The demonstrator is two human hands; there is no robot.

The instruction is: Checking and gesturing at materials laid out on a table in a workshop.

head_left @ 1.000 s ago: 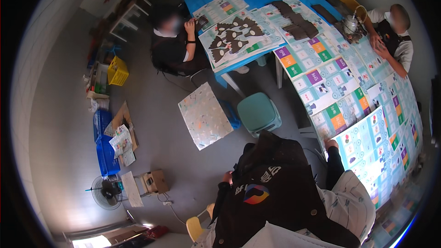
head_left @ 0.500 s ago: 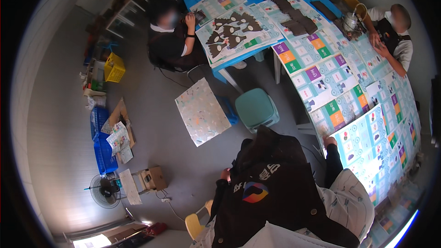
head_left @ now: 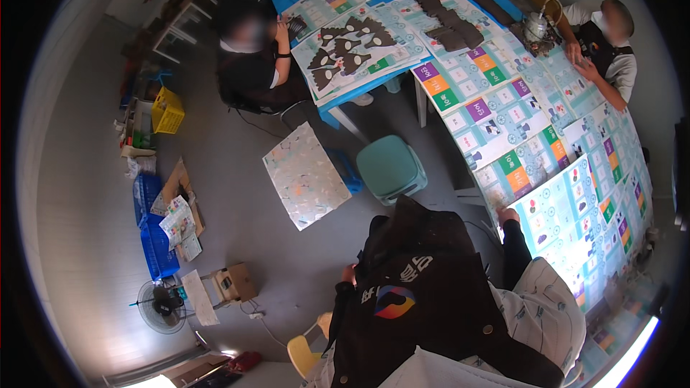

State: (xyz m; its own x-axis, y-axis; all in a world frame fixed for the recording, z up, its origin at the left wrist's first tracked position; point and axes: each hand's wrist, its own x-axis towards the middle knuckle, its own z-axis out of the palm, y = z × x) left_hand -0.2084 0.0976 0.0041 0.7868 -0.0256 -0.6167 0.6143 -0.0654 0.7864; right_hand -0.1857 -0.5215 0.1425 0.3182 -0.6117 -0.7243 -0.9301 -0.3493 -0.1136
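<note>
My right hand [head_left: 507, 215] is at the near-left edge of the table, against the corner of a large printed sheet [head_left: 546, 212] with pictures of fruit and wheels. Its fingers are too small and partly covered to show whether they grip the sheet or only rest there. Low at my left side, my left hand [head_left: 349, 274] shows only in part beside my dark apron [head_left: 431, 294], and its fingers are mostly hidden. Under and beyond the sheet, more printed sheets [head_left: 496, 129] in purple, orange and green cover the table.
A green stool [head_left: 390, 165] stands ahead, beside a speckled board [head_left: 307, 176]. On the blue table [head_left: 345, 93] lie dark cut-out shapes [head_left: 352, 50] and dark strips [head_left: 449, 21]. Seated people work at left and far right. A fan [head_left: 162, 307] and blue crates [head_left: 154, 237] stand left.
The whole view has shifted slightly, with the room's contents moving a little left and up. My hands keep nearly the same places beside my apron and at the sheet's corner.
</note>
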